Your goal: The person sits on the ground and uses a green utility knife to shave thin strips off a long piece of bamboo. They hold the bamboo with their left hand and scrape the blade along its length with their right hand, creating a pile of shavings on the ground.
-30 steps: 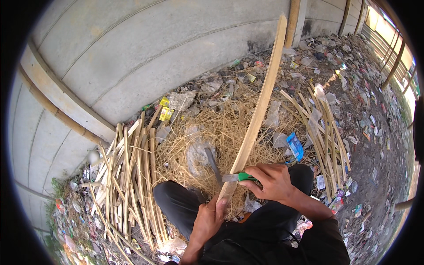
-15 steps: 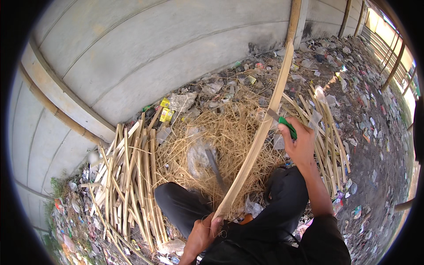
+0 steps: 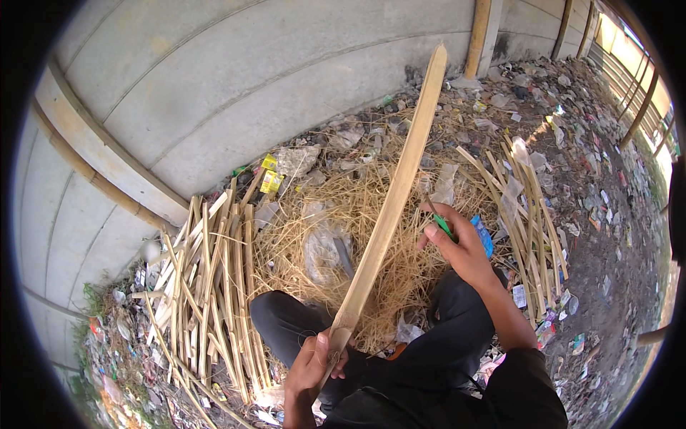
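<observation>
My left hand [image 3: 309, 368] is closed round the lower end of a long split bamboo strip [image 3: 396, 196], which slants up and away from my lap. My right hand [image 3: 464, 250] grips a small knife [image 3: 441, 223] with a green handle; its narrow blade points up and left, apart from the strip. Beneath both lies a heap of thin bamboo shavings [image 3: 286, 236]. A dark flat metal blade [image 3: 343, 256] sticks out over it between my knees, its lower part hidden by the strip.
Many bamboo strips [image 3: 207, 286] are piled on the left, and a smaller bundle [image 3: 536, 222] lies on the right. A grey panel wall [image 3: 286, 79] with a bamboo post [image 3: 478, 39] stands ahead. Litter [image 3: 593, 214] covers the ground, with yellow packets [image 3: 271, 181] near the wall.
The strip's far end has swung left, away from the post. My right hand has moved down and left with the knife, and the blade has come off the strip. My left hand has shifted slightly left.
</observation>
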A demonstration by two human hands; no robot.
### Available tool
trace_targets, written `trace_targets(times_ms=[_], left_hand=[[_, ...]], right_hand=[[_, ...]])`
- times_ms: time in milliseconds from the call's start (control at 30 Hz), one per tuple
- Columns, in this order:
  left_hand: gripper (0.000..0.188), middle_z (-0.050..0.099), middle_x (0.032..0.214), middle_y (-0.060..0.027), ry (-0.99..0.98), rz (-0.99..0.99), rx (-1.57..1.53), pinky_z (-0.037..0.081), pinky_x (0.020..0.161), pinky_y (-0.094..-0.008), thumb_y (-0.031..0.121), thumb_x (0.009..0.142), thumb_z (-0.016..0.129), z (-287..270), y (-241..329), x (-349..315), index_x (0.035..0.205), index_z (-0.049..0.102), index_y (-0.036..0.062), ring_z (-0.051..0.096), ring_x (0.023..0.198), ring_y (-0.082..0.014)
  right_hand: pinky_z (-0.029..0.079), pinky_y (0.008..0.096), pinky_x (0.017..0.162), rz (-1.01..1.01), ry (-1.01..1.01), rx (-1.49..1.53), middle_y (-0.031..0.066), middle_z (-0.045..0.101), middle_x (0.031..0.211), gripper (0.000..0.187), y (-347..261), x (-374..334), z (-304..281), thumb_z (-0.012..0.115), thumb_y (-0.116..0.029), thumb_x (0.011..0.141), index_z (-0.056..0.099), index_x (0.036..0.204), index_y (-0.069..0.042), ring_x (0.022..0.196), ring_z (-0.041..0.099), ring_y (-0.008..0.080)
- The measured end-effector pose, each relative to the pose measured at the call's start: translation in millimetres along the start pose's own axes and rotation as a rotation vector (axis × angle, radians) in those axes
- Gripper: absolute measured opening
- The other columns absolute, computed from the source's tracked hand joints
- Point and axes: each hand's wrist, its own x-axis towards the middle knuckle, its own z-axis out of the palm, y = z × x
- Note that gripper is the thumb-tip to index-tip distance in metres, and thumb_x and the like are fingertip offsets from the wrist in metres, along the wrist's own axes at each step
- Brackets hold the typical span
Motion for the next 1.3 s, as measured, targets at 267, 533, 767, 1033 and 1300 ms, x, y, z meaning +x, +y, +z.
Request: trace_targets(times_ms=[267, 533, 767, 1033, 1300], left_hand=[[0.114, 0.059, 0.075, -0.0074, -0.203, 0.036, -0.020, 0.059, 0.077, -0.0362, 0.090, 0.102, 0.019, 2, 14, 18, 0.138, 0.061, -0.0087, 0.063, 0.067, -0.0193], [0.101, 0.074, 0.098, -0.0152, -0.025, 0.101, 0.074, 0.059, 0.088, -0.0360, 0.078, 0.111, 0.025, -6, 20, 19, 0.139, 0.065, -0.0103, 0.074, 0.090, -0.0249], [0.049, 0.077, 0.123, -0.0165, 1.284, 0.464, 0.753, 0.062, 0.100, -0.0426, 0.026, 0.110, 0.067, -205, 39, 9, 0.154, 0.060, 0.0075, 0.073, 0.119, -0.0306], [0.073, 0.069, 0.145, -0.0201, 0.727, 0.029, 1.176, 0.053, 0.115, -0.0461, -0.014, 0.082, 0.065, -269, -9, -28, 0.150, 0.064, 0.0119, 0.065, 0.135, -0.0371], [0.049, 0.067, 0.147, -0.0226, 0.404, 0.511, 0.583, 0.052, 0.113, -0.0504, 0.023, 0.110, 0.068, -23, 74, 18, 0.152, 0.058, -0.0001, 0.065, 0.138, -0.0355]], right_hand=[[0.031, 0.0241, 0.050, 0.175, -0.170, 0.296, 0.0067, 0.079, 0.084, 0.028, -1, -8, 12, 0.066, -0.028, 0.111, 0.073, 0.118, -0.001, 0.055, 0.040, 0.0013], [0.033, 0.0253, 0.050, 0.167, -0.076, 0.232, 0.0062, 0.079, 0.080, 0.026, 5, -10, 12, 0.068, -0.026, 0.109, 0.073, 0.098, -0.003, 0.055, 0.044, 0.0021], [0.033, 0.0253, 0.051, 0.153, -0.064, 0.217, 0.0039, 0.077, 0.076, 0.026, 10, -17, 1, 0.069, -0.025, 0.108, 0.074, 0.095, -0.003, 0.055, 0.047, 0.0023], [0.036, 0.0272, 0.054, 0.092, -0.055, 0.201, 0.0035, 0.079, 0.078, 0.026, 14, -15, 2, 0.068, -0.025, 0.109, 0.077, 0.101, -0.002, 0.058, 0.048, 0.0027], [0.042, 0.0267, 0.061, 0.105, -0.166, 0.176, 0.0041, 0.082, 0.085, 0.028, 0, -15, 9, 0.069, -0.025, 0.109, 0.080, 0.103, 0.000, 0.067, 0.056, 0.0031]])
